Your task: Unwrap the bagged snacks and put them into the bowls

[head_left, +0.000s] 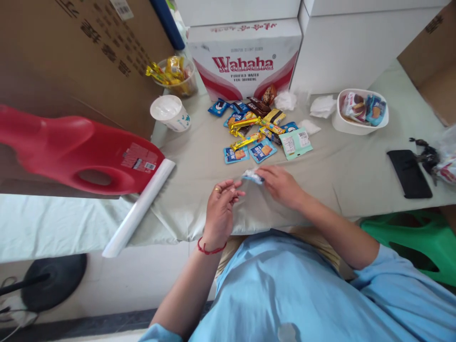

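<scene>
My right hand (281, 186) is closed on a small crumpled blue-and-white snack packet (252, 177), pinched above the cloth near the table's front edge. Just left of it, my left hand (223, 206) is raised with its fingers loosely bent and apart, and I see nothing held in it. A red cord circles the left wrist. Beyond both hands lies a loose pile of wrapped snacks: blue biscuit packets (262, 150), yellow stick-shaped packets (246, 141), dark brown wrappers (259, 107) and a pale green packet (296, 143).
A white tub (359, 124) with snacks stands right, near a black phone (409, 174). Left are a paper cup (171, 113), a clear bowl (190, 85) of yellow packets, a red jug (89, 147) and a white roll (138, 209). A Wahaha carton (245, 61) stands behind.
</scene>
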A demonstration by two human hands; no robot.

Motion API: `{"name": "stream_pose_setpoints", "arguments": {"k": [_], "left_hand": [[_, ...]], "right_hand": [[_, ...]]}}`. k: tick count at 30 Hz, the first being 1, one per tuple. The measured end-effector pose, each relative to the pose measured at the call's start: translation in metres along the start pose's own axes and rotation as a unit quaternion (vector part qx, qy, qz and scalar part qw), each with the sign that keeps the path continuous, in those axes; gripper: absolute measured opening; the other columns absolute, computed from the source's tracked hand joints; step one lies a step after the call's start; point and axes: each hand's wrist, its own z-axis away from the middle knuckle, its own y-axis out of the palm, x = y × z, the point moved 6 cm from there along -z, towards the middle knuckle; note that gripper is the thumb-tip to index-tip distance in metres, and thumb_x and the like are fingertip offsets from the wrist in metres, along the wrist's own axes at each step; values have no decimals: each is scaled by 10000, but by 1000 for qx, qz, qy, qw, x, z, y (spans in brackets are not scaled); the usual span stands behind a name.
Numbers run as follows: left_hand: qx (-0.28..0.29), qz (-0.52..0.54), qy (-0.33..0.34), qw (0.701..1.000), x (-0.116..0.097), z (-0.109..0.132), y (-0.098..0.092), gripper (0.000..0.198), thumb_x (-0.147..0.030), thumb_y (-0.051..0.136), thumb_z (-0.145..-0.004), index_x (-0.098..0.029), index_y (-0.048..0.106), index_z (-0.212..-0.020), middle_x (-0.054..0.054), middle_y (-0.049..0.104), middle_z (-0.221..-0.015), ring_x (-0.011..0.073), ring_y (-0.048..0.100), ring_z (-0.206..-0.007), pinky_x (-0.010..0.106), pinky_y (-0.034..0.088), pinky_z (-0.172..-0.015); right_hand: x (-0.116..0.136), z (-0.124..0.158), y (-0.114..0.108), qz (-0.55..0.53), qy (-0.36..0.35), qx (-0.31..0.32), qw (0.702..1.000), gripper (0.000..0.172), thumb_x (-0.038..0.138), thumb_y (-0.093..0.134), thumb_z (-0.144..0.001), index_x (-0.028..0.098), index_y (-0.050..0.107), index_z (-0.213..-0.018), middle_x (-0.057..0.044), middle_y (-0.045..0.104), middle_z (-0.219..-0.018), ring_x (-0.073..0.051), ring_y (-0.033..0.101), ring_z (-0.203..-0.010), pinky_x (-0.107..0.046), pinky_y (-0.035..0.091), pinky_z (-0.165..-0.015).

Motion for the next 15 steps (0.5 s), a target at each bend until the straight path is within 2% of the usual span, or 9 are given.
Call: {"name": "stream_pose_setpoints", "arguments": {"k": [2,3,5,7,9,12,15], "left_hand": [[-8,-25,30,999,5,-1,1,428,-351,809,-778,-202,616,-1130,94,722,-1275,183,707,-1078,317,529,-935],[-3,-30,37,999,9,-2,4,473,-365,833,-774,-211,621,-1168,98,706,-1317,203,684,-1174,336,522,-1000],[33,-23,28,999,18,-5,14,579,-415,866,-770,-232,615,-1259,108,676,-1390,242,639,-1298,380,510,-1073],[81,-11,10,997,25,-7,28,604,-463,875,-769,-225,628,-1266,118,698,-1359,271,663,-1264,409,530,-1055],[105,-17,9,994,29,-10,41,529,-477,859,-780,-196,671,-1187,113,756,-1213,274,715,-1130,416,552,-1006],[95,-51,30,994,31,-12,54,432,-426,829,-802,-185,700,-1137,84,783,-1075,250,732,-1016,403,548,-993],[115,-90,39,988,32,-9,66,428,-420,808,-818,-197,706,-1168,86,776,-1139,248,725,-1071,401,527,-1039]], "right_hand": [[-17,4,-11,-130,68,-60,987,373,259,491,-1046,200,662,-1372,-120,726,-1260,-258,653,-1158,-423,517,-1035],[-24,5,-12,-206,99,-68,971,358,325,529,-1041,213,680,-1346,-93,749,-1182,-248,677,-1092,-406,539,-993],[-31,8,-6,-355,137,-45,924,362,447,614,-1004,225,723,-1268,-53,767,-1062,-232,699,-990,-383,564,-935],[-29,9,3,-456,147,-6,878,404,541,680,-953,228,751,-1198,-44,771,-1047,-233,707,-981,-393,564,-953],[-25,13,12,-491,157,2,857,450,600,705,-923,238,753,-1187,-49,770,-1086,-239,708,-1006,-410,551,-992],[-22,23,18,-463,179,-52,866,477,627,677,-934,260,721,-1236,-55,751,-1174,-245,694,-1076,-410,528,-1036],[-26,36,12,-362,199,-114,903,420,614,588,-982,260,716,-1167,-37,759,-1091,-231,692,-1022,-377,554,-968]]}}
